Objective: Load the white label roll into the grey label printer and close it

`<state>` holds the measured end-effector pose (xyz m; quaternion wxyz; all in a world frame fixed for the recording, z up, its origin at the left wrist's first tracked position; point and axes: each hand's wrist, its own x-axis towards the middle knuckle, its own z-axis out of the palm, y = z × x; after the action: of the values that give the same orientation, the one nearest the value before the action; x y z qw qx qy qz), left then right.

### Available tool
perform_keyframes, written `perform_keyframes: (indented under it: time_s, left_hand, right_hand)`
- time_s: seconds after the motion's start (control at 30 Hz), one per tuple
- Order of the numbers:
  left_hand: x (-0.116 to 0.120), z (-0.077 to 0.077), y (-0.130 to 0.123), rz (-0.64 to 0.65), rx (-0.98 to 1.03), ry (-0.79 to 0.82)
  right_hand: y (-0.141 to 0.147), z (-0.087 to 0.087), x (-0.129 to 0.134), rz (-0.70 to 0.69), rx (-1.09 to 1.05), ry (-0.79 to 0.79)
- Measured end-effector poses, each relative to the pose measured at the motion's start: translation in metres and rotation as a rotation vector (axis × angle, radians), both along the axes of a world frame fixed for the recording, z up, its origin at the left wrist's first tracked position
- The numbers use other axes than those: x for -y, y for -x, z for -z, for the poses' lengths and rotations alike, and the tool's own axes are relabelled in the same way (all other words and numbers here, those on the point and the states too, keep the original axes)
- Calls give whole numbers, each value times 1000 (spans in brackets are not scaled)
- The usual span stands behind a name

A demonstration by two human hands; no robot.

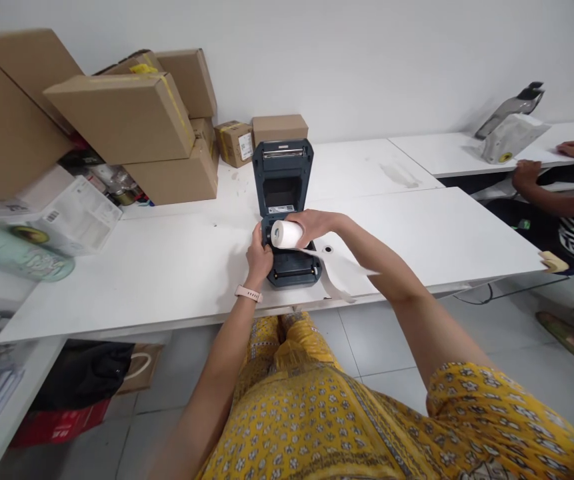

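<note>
A dark label printer (283, 177) stands on the white table with its lid raised. My right hand (311, 225) is closed round a white paper roll (287, 235), held over the printer's open bay and tilted. A loose strip of paper (339, 280) trails from the roll to the right, past the printer's side towards the table's front edge. My left hand (259, 253) grips the left side of the printer, beside the roll's end. A small black ring-shaped part (327, 249) lies on the table right of the printer.
Cardboard boxes (121, 117) are stacked at the back left, with smaller boxes (281, 127) behind the printer. A mint-green bottle (41, 257) lies at the left. Another person's hand (527, 175) rests at the right-hand table, near a grey-white bag (514, 139).
</note>
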<state>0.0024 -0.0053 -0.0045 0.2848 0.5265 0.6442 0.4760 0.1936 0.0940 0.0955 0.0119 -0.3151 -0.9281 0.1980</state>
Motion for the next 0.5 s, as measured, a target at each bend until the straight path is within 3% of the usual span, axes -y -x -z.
perform_keyframes:
  time_s: [0.5]
  left_hand:
    - [3,-3,-3,-3,-43,21]
  right_hand:
    - [23,-5,-10,48,407,182]
